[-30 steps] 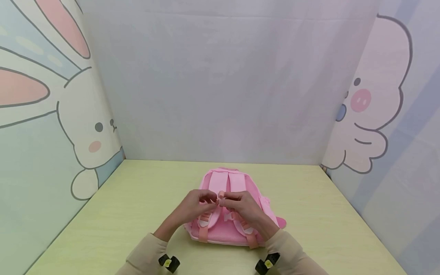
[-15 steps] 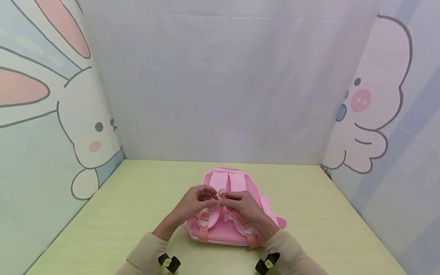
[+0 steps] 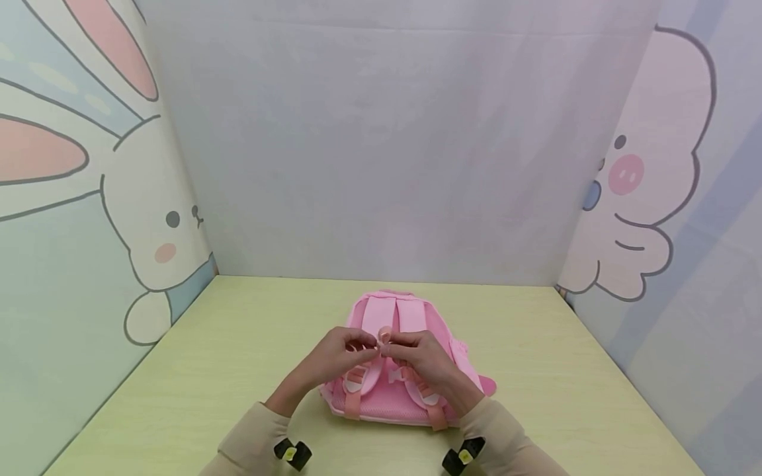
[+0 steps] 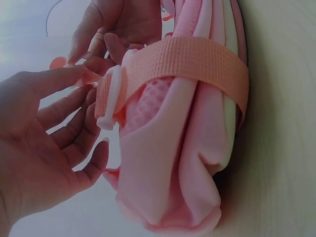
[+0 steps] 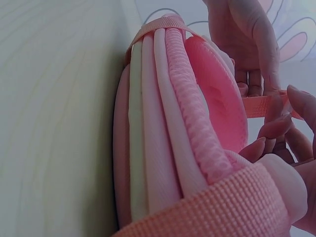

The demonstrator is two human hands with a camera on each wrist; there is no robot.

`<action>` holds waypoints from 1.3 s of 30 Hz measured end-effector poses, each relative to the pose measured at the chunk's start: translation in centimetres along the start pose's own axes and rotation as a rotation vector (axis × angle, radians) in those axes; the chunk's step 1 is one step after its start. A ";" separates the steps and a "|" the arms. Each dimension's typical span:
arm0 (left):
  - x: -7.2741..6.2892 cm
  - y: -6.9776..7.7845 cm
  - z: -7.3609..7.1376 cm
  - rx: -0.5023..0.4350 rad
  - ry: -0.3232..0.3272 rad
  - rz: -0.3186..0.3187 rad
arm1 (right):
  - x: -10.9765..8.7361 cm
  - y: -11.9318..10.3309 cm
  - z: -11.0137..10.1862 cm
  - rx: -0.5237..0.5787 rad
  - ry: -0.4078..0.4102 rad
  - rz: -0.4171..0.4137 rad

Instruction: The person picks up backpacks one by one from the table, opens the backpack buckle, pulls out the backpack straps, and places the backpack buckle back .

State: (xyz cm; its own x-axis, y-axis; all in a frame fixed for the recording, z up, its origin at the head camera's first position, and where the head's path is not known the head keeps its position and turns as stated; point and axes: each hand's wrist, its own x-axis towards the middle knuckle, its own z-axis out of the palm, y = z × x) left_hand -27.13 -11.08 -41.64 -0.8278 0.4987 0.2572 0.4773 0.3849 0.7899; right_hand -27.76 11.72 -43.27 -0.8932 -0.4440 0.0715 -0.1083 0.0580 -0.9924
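Observation:
A pink backpack (image 3: 387,404) lies on the table with its shoulder straps facing up. Over its middle, my left hand (image 3: 333,357) and right hand (image 3: 421,357) meet fingertip to fingertip. Between them they pinch a narrow orange webbing strap (image 5: 259,106), whose curled end (image 3: 385,335) pokes up by the right fingertips. The left wrist view shows the left thumb and index finger (image 4: 69,79) on the strap, the other fingers loosely bent. What the fingertips cover of the strap is hidden.
White buckles (image 3: 355,378) with orange webbing (image 3: 352,405) hang at the lower ends of the shoulder straps. A darker pink flap (image 3: 487,385) sticks out at the bag's right. The pale yellow table (image 3: 250,344) is walled in by a grey backdrop (image 3: 381,165) and cartoon-printed side panels.
My left fingers rose slightly and came back down. The strap's curled end has shifted a little at the right fingertips. The backpack and right hand stay in place.

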 end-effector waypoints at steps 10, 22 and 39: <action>-0.1 0.6 0.1 -0.049 0.021 -0.022 | 0.1 0.0 0.0 0.013 -0.005 0.004; 0.1 0.4 0.3 -0.076 0.074 -0.109 | 0.1 0.0 -0.1 -0.005 -0.018 0.000; -0.1 0.4 -0.2 -0.369 -0.013 -0.224 | 0.2 -0.3 -0.1 -0.038 -0.075 -0.045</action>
State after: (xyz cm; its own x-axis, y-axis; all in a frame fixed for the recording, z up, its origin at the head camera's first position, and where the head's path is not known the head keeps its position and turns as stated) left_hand -26.94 -11.12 -41.25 -0.8938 0.4454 0.0515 0.1469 0.1825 0.9722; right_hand -27.96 11.72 -42.98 -0.8520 -0.5127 0.1065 -0.1648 0.0695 -0.9839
